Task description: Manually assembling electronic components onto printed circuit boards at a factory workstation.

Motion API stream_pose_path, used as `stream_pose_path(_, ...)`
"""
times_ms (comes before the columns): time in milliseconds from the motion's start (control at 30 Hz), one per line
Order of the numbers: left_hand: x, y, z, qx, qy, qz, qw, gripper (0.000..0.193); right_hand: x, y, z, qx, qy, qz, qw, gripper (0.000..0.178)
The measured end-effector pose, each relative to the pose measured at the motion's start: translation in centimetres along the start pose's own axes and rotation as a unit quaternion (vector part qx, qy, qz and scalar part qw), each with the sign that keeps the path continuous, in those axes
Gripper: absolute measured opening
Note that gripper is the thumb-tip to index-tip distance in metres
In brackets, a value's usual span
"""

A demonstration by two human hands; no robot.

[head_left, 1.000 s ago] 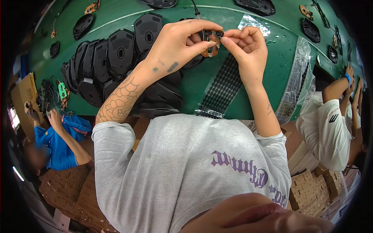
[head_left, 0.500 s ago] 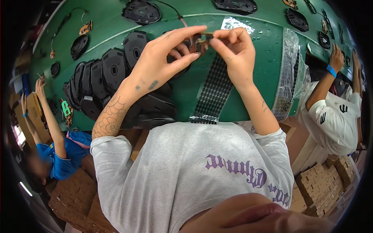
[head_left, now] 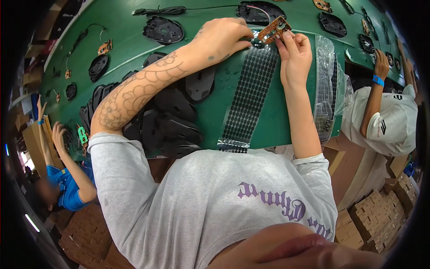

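My right hand (head_left: 293, 51) pinches a small brown circuit board (head_left: 273, 30) between thumb and fingers and holds it tilted over the far end of a clear strip. A thin pinkish wire runs from the board toward a black cable (head_left: 206, 8). Rows of black oval pads (head_left: 251, 89) cover the strip, which lies lengthwise on the green table. My left hand (head_left: 226, 38) reaches to the strip's far end, left of the board; its fingers are bent, with thumb and index tips slightly apart. A black mouse base (head_left: 262, 12) lies just beyond.
Black mouse shells (head_left: 172, 112) are piled under and beside my left forearm. Another mouse base (head_left: 163, 30) lies on the far left of the green table (head_left: 215, 112). Plastic-wrapped sheets (head_left: 324, 85) lie right. Co-workers sit at left (head_left: 74, 184) and right (head_left: 385, 121).
The board has moved right and away from me, now in my right hand alone. My left hand has let go of it and shifted to the strip's far end. More cable shows.
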State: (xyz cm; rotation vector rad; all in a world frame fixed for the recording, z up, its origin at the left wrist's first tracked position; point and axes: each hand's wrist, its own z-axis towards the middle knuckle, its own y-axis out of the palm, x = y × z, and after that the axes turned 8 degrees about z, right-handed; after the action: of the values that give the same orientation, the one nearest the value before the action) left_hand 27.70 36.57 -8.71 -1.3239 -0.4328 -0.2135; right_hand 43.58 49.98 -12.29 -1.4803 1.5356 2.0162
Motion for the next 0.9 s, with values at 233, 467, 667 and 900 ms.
stream_pose_path(233, -0.3, 1.4, 1.2, 0.004, -0.032, -0.022, 0.999, 0.011, -0.2, 0.1, 0.1, 0.001, 0.014, 0.001, 1.000, 0.022)
stream_pose_path(467, -0.6, 1.4, 1.3, -0.015, -0.052, -0.034, 0.998, 0.011, -0.1, 0.2, 0.1, -0.001, 0.012, -0.007, 1.000, 0.022)
stream_pose_path(667, -0.3, 1.5, 0.8, 0.027, -0.006, 0.015, 1.000, 0.009, 0.2, -0.2, 0.0, -0.001, 0.006, -0.005, 1.000, 0.023)
stream_pose_path(900, -1.7, 3.2, 1.3, -0.001, 0.140, 0.129, 0.982, 0.021, 0.3, 0.3, 0.2, 0.006, -0.009, -0.032, 0.999, 0.018)
